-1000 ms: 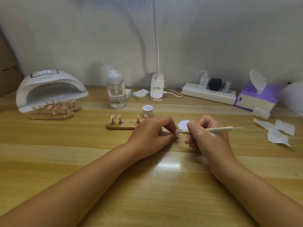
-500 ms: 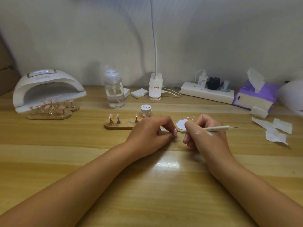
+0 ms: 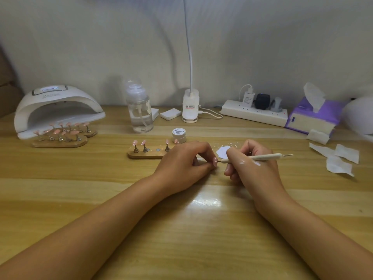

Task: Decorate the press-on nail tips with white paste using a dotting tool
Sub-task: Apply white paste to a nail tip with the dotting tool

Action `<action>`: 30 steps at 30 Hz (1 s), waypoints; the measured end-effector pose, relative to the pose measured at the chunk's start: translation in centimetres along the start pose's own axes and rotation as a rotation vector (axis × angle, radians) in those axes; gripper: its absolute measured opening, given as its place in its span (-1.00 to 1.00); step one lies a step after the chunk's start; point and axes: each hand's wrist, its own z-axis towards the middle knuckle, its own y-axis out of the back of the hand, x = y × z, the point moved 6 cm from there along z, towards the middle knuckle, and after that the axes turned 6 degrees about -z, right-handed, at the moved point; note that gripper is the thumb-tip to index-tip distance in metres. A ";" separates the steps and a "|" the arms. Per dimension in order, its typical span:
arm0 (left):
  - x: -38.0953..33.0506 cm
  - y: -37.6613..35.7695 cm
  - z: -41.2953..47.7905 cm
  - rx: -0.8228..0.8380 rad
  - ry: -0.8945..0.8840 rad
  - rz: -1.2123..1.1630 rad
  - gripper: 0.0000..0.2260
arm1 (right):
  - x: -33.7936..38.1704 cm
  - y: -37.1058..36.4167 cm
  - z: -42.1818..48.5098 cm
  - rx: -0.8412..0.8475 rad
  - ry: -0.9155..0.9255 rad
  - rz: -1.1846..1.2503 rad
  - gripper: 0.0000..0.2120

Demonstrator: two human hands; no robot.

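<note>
The left hand (image 3: 187, 162) lies knuckles up on the wooden table (image 3: 181, 229). Its fingers are curled in, and thumb and forefinger pinch a pink nail tip (image 3: 215, 160) at the hand's right end. Its forearm runs back to the near left corner.

Just right of it, the right hand (image 3: 252, 166) grips the dotting tool (image 3: 260, 157) the way one holds a pen, fingers folded round the shaft, with its heel low over the wood. The tool lies nearly level. Its left point sits right at the held nail tip, though contact is too fine to judge, and its other metal point sticks out past the hand to the right. White smears mark the back of this hand. Its forearm comes from the near right corner.

Just beyond the gap between the hands is a patch of white paste (image 3: 223, 151) on the table, with small splashes around it. Left of that stands a wooden holder (image 3: 141, 155) bearing pink nail tips on small stands, with a small white-lidded jar (image 3: 179, 135) behind its right end.

Far left, a second holder (image 3: 60, 142) of pink tips lies before a white nail lamp (image 3: 56, 110). Along the far edge stand a clear pump bottle (image 3: 139, 114), a clip lamp base (image 3: 189, 108), a power strip (image 3: 254, 115) and a purple tissue pack (image 3: 314, 118). Torn wipes (image 3: 339, 160) lie to the right.
</note>
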 end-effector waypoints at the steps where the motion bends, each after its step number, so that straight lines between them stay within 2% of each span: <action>1: 0.0 0.0 0.0 0.001 -0.001 0.006 -0.81 | 0.0 0.0 0.0 -0.003 -0.002 0.010 -0.77; 14: -0.1 0.0 -0.1 -0.014 -0.006 0.020 -0.74 | -0.1 -0.1 0.0 0.013 0.003 -0.001 -0.77; 30: 0.2 0.0 0.0 -0.008 -0.004 -0.029 -0.84 | -0.1 0.0 0.0 0.002 -0.003 0.030 -0.76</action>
